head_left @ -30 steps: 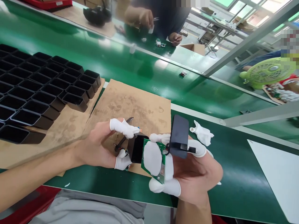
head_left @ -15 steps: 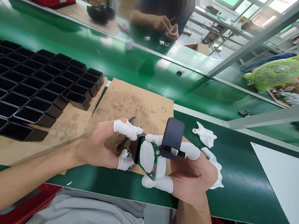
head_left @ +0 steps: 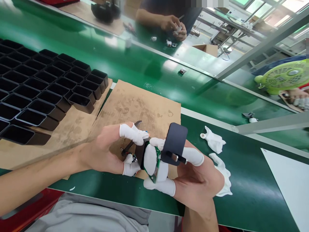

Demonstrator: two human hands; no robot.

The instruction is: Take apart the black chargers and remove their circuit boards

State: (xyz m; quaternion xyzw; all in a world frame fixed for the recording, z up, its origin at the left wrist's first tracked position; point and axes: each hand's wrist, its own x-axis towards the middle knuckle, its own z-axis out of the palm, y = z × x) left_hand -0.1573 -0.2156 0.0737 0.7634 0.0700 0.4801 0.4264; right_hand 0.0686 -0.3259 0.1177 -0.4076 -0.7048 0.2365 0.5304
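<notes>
White finger cots cover the gripping fingertips of both hands. My left hand (head_left: 106, 148) is closed around the sides of a black rectangular plastic housing (head_left: 140, 156), whose open end faces right. My right hand (head_left: 195, 174) pinches a green circuit board (head_left: 154, 177) bearing a thick white putty-like lump (head_left: 150, 160). The board's left edge sits at the housing's mouth, partly inside. A black plug cover (head_left: 176, 138) with metal-tipped pins stands upright at the board's right side, by my right fingers. Behind my left fingers lies a dark tool (head_left: 130, 145), mostly hidden, with small coloured parts.
Rows of black housings (head_left: 40, 108) stand at left on cardboard (head_left: 145, 96). White putty pieces (head_left: 213, 140) lie right of my hands, near a white sheet (head_left: 287, 183). Beyond the rail, a co-worker's hands (head_left: 177, 27) hold a small part. A green fan (head_left: 287, 75) is at far right.
The circuit board and plug cover have shifted slightly left with my right hand, and the board sits a little closer into the housing. My left hand barely moved.
</notes>
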